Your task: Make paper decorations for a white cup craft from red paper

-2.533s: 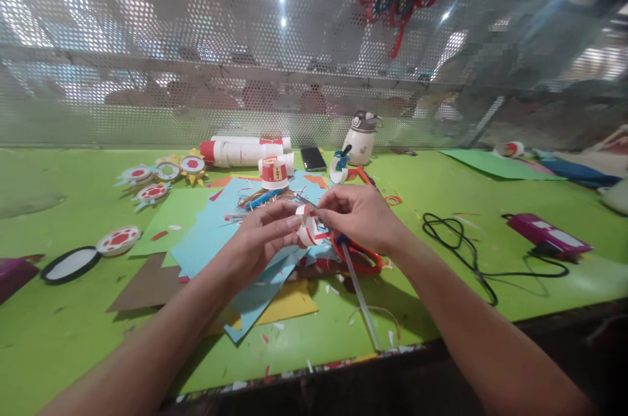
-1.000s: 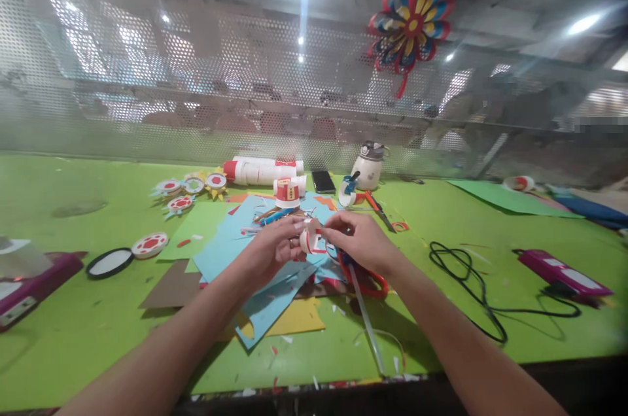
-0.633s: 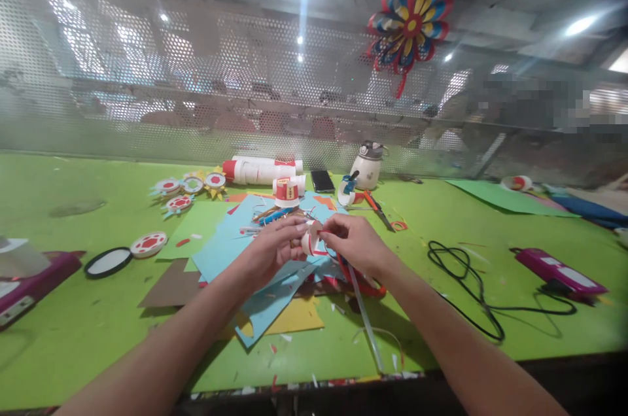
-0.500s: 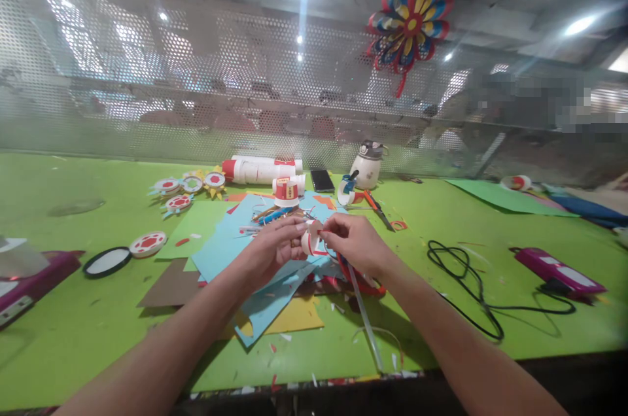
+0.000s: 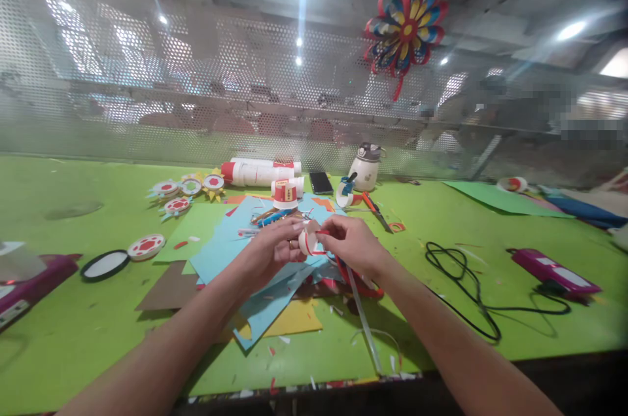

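Note:
Above the blue paper (image 5: 220,242), my left hand (image 5: 272,249) is closed around the side of a small white paper ring (image 5: 308,241), which looks like a slice of a paper cup. A narrow red paper strip (image 5: 320,252) runs along the ring's edge. Thumb and fingertips of my right hand (image 5: 357,244) pinch the strip's loose part just right of the ring. Behind my hands an upright red and white paper cup (image 5: 284,195) stands beside several pens (image 5: 275,217). Below my right hand lie a clear glue stick (image 5: 364,324) and something with red loops, partly hidden.
At the back are white cup tubes (image 5: 260,174), a phone (image 5: 320,182), a tape dispenser (image 5: 345,191), a white bottle (image 5: 365,167) and an orange cutter (image 5: 377,212). Paper discs (image 5: 147,246) lie left. A black cable (image 5: 483,301) joins a purple power strip (image 5: 554,271) right. A paper flower (image 5: 408,30) hangs above.
The white ring has turned slightly and shifted a little left in my left hand. More of the red strip shows at my right fingertips. The whole view has shifted slightly.

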The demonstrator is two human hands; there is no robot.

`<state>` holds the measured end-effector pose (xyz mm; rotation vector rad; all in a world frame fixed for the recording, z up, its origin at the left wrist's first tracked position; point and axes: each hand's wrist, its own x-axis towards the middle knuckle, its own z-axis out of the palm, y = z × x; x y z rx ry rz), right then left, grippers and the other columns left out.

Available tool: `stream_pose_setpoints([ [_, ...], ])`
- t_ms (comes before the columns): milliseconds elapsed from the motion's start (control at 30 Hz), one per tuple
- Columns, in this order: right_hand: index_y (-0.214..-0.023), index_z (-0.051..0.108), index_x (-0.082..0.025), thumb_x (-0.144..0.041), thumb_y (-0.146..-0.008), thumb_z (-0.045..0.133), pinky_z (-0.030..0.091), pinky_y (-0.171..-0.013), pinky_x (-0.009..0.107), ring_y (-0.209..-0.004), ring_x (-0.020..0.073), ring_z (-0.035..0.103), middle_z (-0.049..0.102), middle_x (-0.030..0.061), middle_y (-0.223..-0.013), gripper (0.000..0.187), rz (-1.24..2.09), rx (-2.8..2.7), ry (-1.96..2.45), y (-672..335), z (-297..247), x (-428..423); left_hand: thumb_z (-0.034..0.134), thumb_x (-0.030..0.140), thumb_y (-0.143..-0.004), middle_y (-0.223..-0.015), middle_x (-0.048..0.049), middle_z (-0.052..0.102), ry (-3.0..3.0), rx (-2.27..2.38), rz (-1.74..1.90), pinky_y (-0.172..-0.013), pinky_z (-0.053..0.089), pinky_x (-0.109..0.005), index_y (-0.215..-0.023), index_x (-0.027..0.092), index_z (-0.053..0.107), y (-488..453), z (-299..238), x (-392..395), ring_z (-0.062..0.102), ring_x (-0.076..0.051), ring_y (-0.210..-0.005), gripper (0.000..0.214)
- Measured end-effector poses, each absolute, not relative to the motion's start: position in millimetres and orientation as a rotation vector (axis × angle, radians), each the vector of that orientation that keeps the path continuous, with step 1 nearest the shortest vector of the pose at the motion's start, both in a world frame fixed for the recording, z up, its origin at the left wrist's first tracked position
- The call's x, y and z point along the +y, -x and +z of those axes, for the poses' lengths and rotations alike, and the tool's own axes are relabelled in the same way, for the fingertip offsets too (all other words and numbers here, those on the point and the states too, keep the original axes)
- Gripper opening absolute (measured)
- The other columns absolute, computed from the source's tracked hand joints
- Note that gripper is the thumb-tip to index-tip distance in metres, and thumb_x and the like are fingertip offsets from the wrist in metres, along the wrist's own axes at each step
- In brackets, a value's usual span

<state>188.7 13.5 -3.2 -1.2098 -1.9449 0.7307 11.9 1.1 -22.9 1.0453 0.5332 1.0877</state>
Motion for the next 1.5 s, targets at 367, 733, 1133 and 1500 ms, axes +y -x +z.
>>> stream_pose_setpoints([
  [367,-0.065,0.054,-0.018,-0.025,-0.073,0.057,0.04,-0.053,0.024,-0.056,0.0117,0.049,0.054,-0.0024,-0.061,0.011,0.808,-1.868,1.178,-187.4,-3.7,12.6,0.062,0.028,-0.08,-0.096,-0.0085,0.062,-1.044,0.533,1.069,-0.064,0.048,-0.026,-0.103,0.016,0.064,-11.8,-21.2,-0.5,0.058,-0.016,-0.081,0.026],
  [733,-0.065,0.055,-0.018,-0.024,-0.071,0.058,0.044,-0.051,0.024,-0.053,0.0112,0.052,0.055,-0.0027,-0.058,0.009,0.89,-1.727,1.203,-184.7,-9.1,15.9,0.068,0.021,-0.075,-0.119,-0.0117,0.057,-1.114,0.564,1.096,-0.068,0.047,-0.028,-0.114,0.02,0.062,-11.2,-20.3,-1.4,0.056,-0.019,-0.09,0.039],
  [1133,-0.077,0.06,-0.016,-0.037,-0.079,0.058,0.048,-0.057,0.028,-0.057,0.0129,0.057,0.061,0.0021,-0.065,0.021,0.853,-1.682,1.183,-204.1,9.9,16.7,0.064,0.029,-0.079,-0.081,-0.0038,0.063,-0.903,0.577,1.145,-0.05,0.043,-0.02,-0.094,0.013,0.066,-6.1,-16.7,4.5,0.055,-0.009,-0.061,0.022],
  [1500,-0.076,0.068,-0.02,-0.02,-0.064,0.067,0.043,-0.074,0.033,-0.086,0.0249,0.059,0.067,0.0084,-0.087,0.012,0.304,-2.363,1.473,-259.5,3.9,18.5,0.064,0.033,-0.079,-0.081,-0.006,0.066,-0.861,0.652,1.175,-0.05,0.046,-0.022,-0.104,0.014,0.064,-2.5,-25.0,13.8,0.062,-0.013,-0.062,0.031],
])
